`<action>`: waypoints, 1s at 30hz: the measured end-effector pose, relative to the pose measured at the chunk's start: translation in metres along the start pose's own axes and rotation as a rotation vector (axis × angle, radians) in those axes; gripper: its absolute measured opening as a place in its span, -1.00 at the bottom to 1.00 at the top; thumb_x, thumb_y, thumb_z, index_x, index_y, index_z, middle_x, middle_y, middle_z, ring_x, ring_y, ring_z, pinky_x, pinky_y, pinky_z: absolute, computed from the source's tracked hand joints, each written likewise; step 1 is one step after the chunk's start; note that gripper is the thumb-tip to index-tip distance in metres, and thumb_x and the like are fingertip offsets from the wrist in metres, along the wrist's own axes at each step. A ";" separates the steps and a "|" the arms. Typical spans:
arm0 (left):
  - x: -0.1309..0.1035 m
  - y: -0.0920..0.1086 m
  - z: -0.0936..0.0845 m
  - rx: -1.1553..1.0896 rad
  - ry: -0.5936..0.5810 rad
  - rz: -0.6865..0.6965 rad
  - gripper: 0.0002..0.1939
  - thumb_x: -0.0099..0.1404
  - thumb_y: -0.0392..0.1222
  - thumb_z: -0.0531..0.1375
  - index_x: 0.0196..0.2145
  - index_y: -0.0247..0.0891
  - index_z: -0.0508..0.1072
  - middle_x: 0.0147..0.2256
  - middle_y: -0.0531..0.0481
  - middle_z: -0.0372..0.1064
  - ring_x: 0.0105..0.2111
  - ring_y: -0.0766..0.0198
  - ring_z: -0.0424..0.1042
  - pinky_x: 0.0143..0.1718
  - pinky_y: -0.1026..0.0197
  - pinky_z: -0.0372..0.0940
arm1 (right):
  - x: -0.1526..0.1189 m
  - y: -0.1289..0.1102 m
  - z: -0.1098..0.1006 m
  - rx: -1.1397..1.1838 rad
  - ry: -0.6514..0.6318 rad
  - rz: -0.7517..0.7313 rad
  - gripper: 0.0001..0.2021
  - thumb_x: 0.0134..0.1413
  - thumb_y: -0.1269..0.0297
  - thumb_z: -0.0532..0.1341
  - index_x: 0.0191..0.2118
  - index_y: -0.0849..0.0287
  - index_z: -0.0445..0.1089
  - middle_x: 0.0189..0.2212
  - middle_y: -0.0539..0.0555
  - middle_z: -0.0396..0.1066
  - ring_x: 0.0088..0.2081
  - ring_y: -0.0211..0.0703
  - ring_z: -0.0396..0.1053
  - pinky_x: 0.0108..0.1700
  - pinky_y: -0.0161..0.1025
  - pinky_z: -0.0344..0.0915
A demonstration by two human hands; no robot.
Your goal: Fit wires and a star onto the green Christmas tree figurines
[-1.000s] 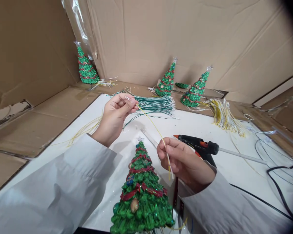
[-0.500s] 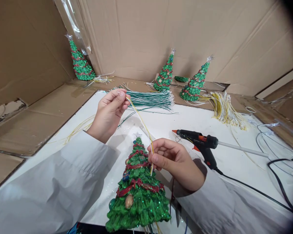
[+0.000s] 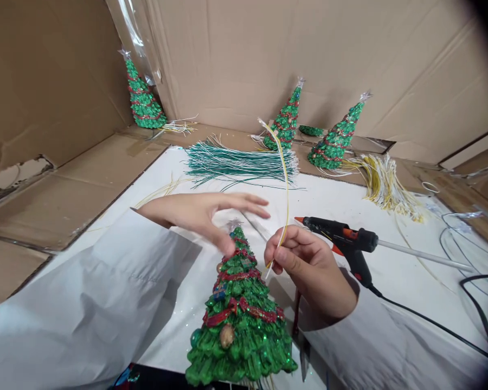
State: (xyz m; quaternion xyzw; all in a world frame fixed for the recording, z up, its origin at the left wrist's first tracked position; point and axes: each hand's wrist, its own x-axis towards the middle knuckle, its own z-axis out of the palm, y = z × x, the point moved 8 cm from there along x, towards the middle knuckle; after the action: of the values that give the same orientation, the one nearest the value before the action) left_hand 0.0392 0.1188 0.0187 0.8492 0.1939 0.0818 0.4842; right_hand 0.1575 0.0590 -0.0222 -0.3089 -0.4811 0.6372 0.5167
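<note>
Right now the right hand (image 3: 309, 268) pinches a yellow wire (image 3: 285, 184) between thumb and fingertips, fingers curled shut on its lower end; the wire stands up and bows over at the top, with its stripped tip near the back trees. Left hand (image 3: 205, 211) hovers flat, fingers spread and extended, holding nothing, thumb down near the star top of the near tree (image 3: 239, 314). Near tree is green glittered, red garland, upright at the bottom of the white work surface (image 3: 390, 281), just left of the right hand.

Black hot glue gun (image 3: 341, 241) lies on the surface just right of the right hand, orange nozzle pointing left, glue stick sticking out the back, black cord (image 3: 431, 325) trailing right. Green wire bundle (image 3: 239, 162) lies behind the hands, yellow-white wire bundle (image 3: 380, 184) to its right. 3 more small trees stand at the back: 1 far left (image 3: 140, 100), 2 centre-right (image 3: 287, 116) (image 3: 337, 141). Cardboard walls (image 3: 329, 59) surround it all.
</note>
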 end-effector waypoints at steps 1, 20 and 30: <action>-0.002 0.001 0.011 0.054 -0.130 -0.014 -0.13 -0.11 -0.19 0.50 0.17 0.07 0.35 0.35 -0.03 -0.01 0.37 -0.08 -0.13 0.33 -0.09 -0.11 | 0.000 0.000 -0.001 -0.021 0.002 -0.004 -0.88 0.05 0.24 0.37 -0.35 0.13 0.45 -0.48 -0.02 0.49 -0.52 -0.38 0.34 -0.46 -0.41 0.33; 0.013 -0.002 0.055 0.132 -0.333 0.034 -0.34 -0.16 -0.06 0.50 -0.05 -0.02 0.48 0.13 0.03 0.33 0.21 -0.13 0.18 0.34 -0.19 -0.56 | -0.002 -0.004 0.007 -0.162 -0.032 0.037 -0.86 0.00 0.20 0.39 -0.35 0.10 0.48 -0.54 -0.05 0.42 -0.48 -0.30 0.34 -0.40 -0.31 0.30; 0.016 0.000 0.053 0.105 -0.284 0.082 -0.42 -0.09 0.01 0.47 -0.08 -0.06 0.48 0.07 0.01 0.36 0.20 -0.11 0.18 0.29 -0.06 -0.08 | -0.005 -0.006 0.008 -0.108 -0.040 0.063 -0.88 0.02 0.23 0.39 -0.37 0.10 0.47 -0.54 -0.07 0.40 -0.47 -0.32 0.32 -0.39 -0.35 0.28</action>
State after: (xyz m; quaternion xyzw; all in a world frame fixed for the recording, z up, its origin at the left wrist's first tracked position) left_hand 0.0708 0.0832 -0.0101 0.8837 0.0926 -0.0299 0.4579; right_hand 0.1543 0.0519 -0.0141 -0.3387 -0.5152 0.6324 0.4690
